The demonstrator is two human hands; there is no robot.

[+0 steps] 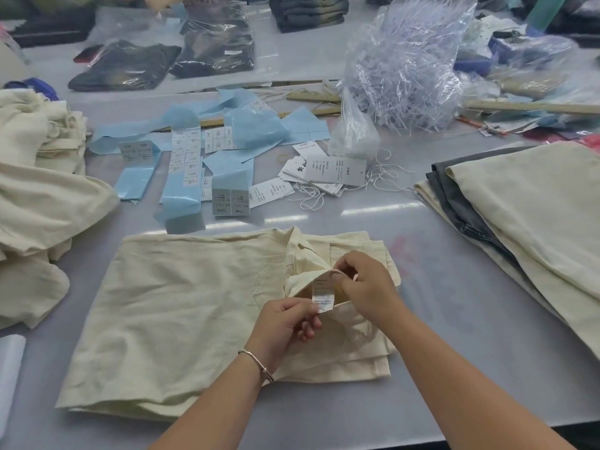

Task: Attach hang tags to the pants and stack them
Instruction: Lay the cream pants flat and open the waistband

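From the head camera, a folded pair of cream cotton pants (pixel 181 306) lay flat on the glossy grey table (pixel 454 319), directly in front of the person, waistband turned toward the right. The left hand (pixel 285 323) pinched the lower end of the small white sewn-in care label (pixel 323 295) between thumb and curled fingers. The right hand (pixel 367 287) had its fingers curled too, pinching the waistband edge just above the label and holding the opening apart. No hang tag was in either hand; the loose pile of white card hang tags with white string loops (pixel 324 173) sat further back, well apart from the pants. A stack of finished cream and grey folded pants (pixel 519 216) rested at the right.

The risk, as I judge it, was that letting go to reach for a tag would let the waistband close over the label, or that the reach would drag the neat fold askew.
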